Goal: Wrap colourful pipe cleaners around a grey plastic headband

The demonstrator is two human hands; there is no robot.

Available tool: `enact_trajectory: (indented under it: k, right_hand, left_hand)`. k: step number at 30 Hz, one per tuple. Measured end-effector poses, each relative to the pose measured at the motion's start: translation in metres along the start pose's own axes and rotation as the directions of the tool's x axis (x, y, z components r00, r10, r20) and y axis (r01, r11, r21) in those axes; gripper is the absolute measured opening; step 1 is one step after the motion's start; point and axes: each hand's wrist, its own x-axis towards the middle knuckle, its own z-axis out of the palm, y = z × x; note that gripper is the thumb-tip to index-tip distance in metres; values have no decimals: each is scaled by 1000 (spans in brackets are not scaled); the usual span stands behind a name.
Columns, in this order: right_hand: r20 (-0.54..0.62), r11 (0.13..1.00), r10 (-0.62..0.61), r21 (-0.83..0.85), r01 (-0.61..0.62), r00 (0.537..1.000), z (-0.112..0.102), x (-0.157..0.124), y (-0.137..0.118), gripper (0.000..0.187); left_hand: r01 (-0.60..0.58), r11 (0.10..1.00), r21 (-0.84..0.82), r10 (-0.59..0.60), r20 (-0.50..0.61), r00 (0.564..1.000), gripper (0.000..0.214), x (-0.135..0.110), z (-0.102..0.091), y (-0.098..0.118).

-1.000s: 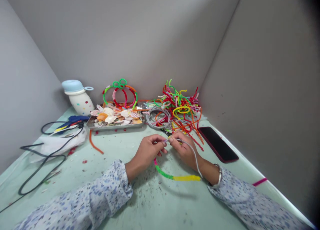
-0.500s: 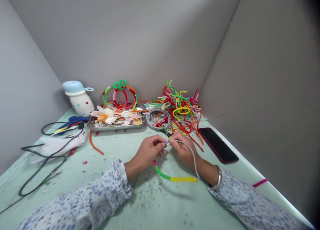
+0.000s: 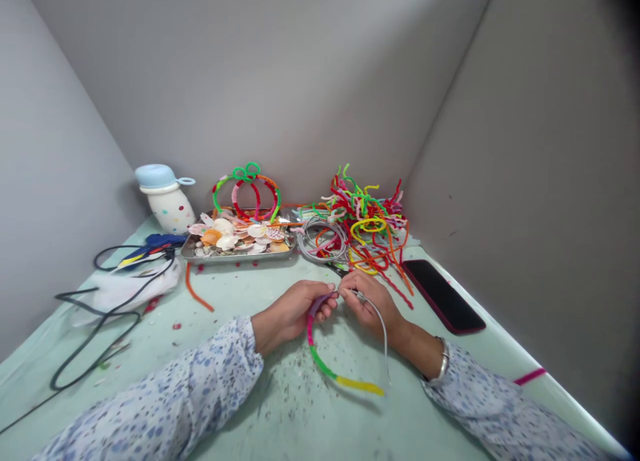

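A curved wire wrapped in purple, pink, green and yellow pipe cleaner (image 3: pixel 323 365) hangs below my hands, its yellow end lowest. My left hand (image 3: pixel 294 309) is closed, thumb and fingers pinching the purple stretch. Right beside it, my right hand (image 3: pixel 374 307) pinches the wire where wrapping meets bare grey wire (image 3: pixel 384 334). That bare part arcs over and droops to the right. Whatever lies between the right fingertips is mostly hidden. Dark-handled scissors or pliers (image 3: pixel 337 269) lie partly covered behind the right hand.
A metal tray (image 3: pixel 240 259) of seashells stands at the back, with pipe-cleaner rings (image 3: pixel 247 191) behind it. Right of it lie a grey wire coil (image 3: pixel 323 239) and tangled pipe cleaners (image 3: pixel 373 214). A phone (image 3: pixel 444 295) is right; a bottle (image 3: pixel 171 204), bag (image 3: pixel 133 284) and black cable (image 3: pixel 75 354) are left.
The purple stretch now shows inside my left hand. The yellow end has tipped lower and shifted left, and the bare wire's free end has dropped. The whole view has shifted slightly.
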Motion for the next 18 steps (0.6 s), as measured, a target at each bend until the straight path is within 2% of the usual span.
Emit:
enact_trajectory:
  k: [4, 8, 11, 14, 18]
  right_hand:
    - [-12, 1000, 13, -10, -13, 1000, 0, 1, -2, 8]
    - [-23, 1000, -2, -17, 1, 1000, -1, 0, 2, 7]
    - [-102, 994, 45, -92, -54, 994, -2, -1, 6, 8]
    - [-186, 981, 103, -145, -131, 977, -4, -2, 9, 7]
    - [-140, 973, 208, -68, -219, 968, -5, 0, 12, 12]
  left_hand:
    - [-48, 999, 9, 48, 3, 999, 15, 0, -1, -1]
    - [21, 995, -102, -20, 15, 1000, 22, 0, -2, 1]
    - [59, 973, -223, -52, 41, 998, 28, 1, -4, 3]
    - [1, 968, -251, 1, 10, 1000, 21, 2, -7, 5]
    - [-121, 976, -179, 112, -64, 992, 10, 2, -13, 14]
